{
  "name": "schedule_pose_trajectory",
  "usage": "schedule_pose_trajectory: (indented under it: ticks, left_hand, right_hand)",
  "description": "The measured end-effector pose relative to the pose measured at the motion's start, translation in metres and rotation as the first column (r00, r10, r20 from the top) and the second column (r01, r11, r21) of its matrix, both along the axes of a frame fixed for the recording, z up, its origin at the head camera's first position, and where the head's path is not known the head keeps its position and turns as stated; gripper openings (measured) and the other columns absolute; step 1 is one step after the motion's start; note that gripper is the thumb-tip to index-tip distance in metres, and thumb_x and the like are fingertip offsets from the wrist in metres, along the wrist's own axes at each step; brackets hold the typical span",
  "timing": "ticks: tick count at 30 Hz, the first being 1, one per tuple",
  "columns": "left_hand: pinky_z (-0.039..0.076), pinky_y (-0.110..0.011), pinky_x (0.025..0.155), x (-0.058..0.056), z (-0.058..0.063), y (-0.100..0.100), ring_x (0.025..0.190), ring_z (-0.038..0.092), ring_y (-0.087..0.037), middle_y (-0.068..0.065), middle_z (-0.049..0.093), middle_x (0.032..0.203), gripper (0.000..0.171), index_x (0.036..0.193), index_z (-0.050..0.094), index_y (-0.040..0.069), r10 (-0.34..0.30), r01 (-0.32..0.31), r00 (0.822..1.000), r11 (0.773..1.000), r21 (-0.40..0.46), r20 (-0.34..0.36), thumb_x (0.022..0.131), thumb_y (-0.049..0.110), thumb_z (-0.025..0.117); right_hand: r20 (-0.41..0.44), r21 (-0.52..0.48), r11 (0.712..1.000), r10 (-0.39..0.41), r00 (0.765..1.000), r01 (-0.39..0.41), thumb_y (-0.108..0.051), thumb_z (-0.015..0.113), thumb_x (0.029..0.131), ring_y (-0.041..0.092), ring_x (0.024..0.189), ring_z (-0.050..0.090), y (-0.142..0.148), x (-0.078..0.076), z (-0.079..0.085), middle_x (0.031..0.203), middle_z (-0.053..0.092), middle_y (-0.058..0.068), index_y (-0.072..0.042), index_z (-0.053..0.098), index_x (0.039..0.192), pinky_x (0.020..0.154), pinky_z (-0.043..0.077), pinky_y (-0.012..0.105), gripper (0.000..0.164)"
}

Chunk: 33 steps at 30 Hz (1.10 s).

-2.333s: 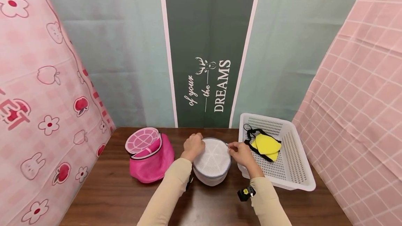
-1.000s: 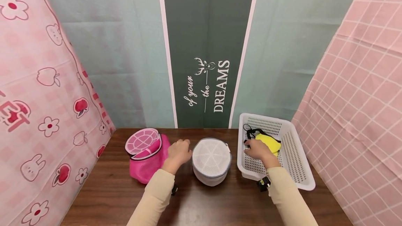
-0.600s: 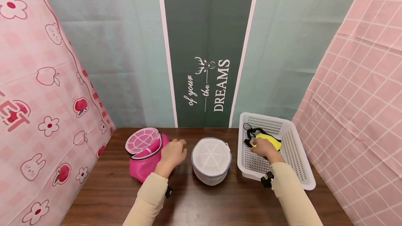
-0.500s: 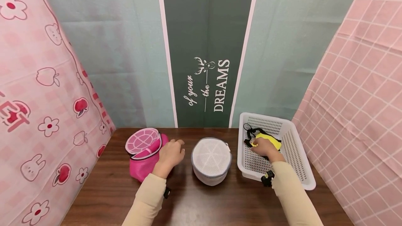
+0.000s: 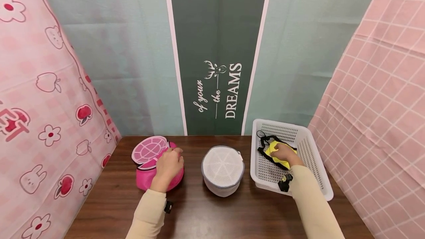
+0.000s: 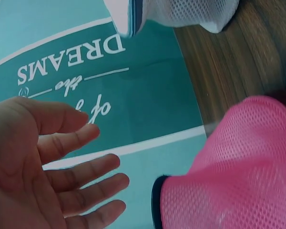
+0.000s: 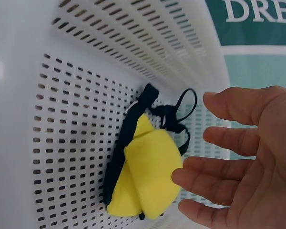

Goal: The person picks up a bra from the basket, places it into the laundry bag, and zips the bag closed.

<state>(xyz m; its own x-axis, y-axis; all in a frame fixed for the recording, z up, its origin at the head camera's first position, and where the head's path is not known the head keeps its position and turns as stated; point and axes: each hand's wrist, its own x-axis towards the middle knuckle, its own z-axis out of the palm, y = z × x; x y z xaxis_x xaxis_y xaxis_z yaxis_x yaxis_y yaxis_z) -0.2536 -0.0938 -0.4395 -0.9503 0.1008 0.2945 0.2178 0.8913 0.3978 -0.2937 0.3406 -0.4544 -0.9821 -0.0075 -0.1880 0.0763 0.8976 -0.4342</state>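
My left hand (image 5: 169, 165) hovers over the right side of a pink mesh laundry bag (image 5: 145, 178). In the left wrist view its fingers are spread and hold nothing, beside the bag's dark-edged opening. The bag's round lid (image 5: 150, 150) is folded back to the left. My right hand (image 5: 286, 153) reaches into the white basket, over a yellow bra with black straps (image 7: 155, 167). Seen from the right wrist, the fingers are loosely extended at the near side of the cups, gripping nothing. A white mesh laundry bag (image 5: 223, 169) with a grey rim stands between the hands.
The white perforated basket (image 5: 253, 158) stands at the right of the brown wooden table (image 5: 216, 217). Printed cloths hang on three sides: a green one (image 5: 219, 28) behind, a pink patterned one (image 5: 66, 121) left, a pink checked one (image 5: 365, 121) right.
Both hands have left the white mesh bag. The left hand has moved left to the pink bag; the right hand has moved right into the basket, over the bra.
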Motion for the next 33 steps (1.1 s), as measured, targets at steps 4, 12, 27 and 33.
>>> schedule_pose_trajectory:
  ticks: [4, 12, 27, 33]
  left_hand:
    - [0.048, -0.048, 0.056, 0.001, 0.002, -0.009, 0.079, 0.060, -0.036, -0.017, 0.060, 0.092, 0.026, 0.104, 0.068, 0.007, 0.050, -0.050, 0.999, 0.999, -0.003, 0.018, 0.081, 0.014, 0.062]
    - [0.046, -0.049, 0.057, 0.000, -0.001, -0.021, 0.081, 0.060, -0.039, -0.018, 0.062, 0.096, 0.027, 0.106, 0.068, 0.005, 0.085, -0.087, 0.995, 0.995, 0.040, 0.045, 0.080, 0.012, 0.060]
    - [0.046, -0.053, 0.062, 0.006, -0.011, -0.066, 0.083, 0.058, -0.042, -0.023, 0.061, 0.095, 0.028, 0.107, 0.066, 0.001, 0.174, -0.178, 0.982, 0.982, 0.057, 0.068, 0.082, 0.013, 0.058]
    - [0.045, -0.056, 0.067, 0.009, -0.008, -0.084, 0.088, 0.055, -0.047, -0.027, 0.058, 0.100, 0.031, 0.109, 0.063, 0.000, 0.207, -0.223, 0.965, 0.971, 0.090, 0.158, 0.083, 0.015, 0.057]
  right_hand:
    - [0.031, -0.063, 0.997, -0.051, 0.998, 0.053, -0.017, 0.056, 0.088, 0.052, 0.113, 0.040, 0.009, -0.006, -0.007, 0.126, 0.040, 0.039, 0.021, 0.040, 0.125, 0.087, 0.039, 0.056, 0.055]
    - [0.126, -0.327, 0.922, -0.174, 0.977, 0.206, -0.018, 0.051, 0.092, 0.053, 0.119, 0.030, 0.023, -0.011, -0.014, 0.134, 0.026, 0.039, 0.020, 0.025, 0.134, 0.091, 0.033, 0.061, 0.062]
    - [0.172, -0.449, 0.790, -0.383, 0.908, 0.418, -0.018, 0.049, 0.090, 0.050, 0.117, 0.035, 0.041, -0.013, -0.037, 0.133, 0.029, 0.038, 0.021, 0.030, 0.131, 0.090, 0.036, 0.059, 0.060]
    - [0.148, -0.455, 0.750, -0.467, 0.872, 0.480, -0.016, 0.048, 0.087, 0.047, 0.113, 0.036, 0.044, -0.005, -0.039, 0.132, 0.029, 0.040, 0.023, 0.026, 0.131, 0.093, 0.034, 0.056, 0.063]
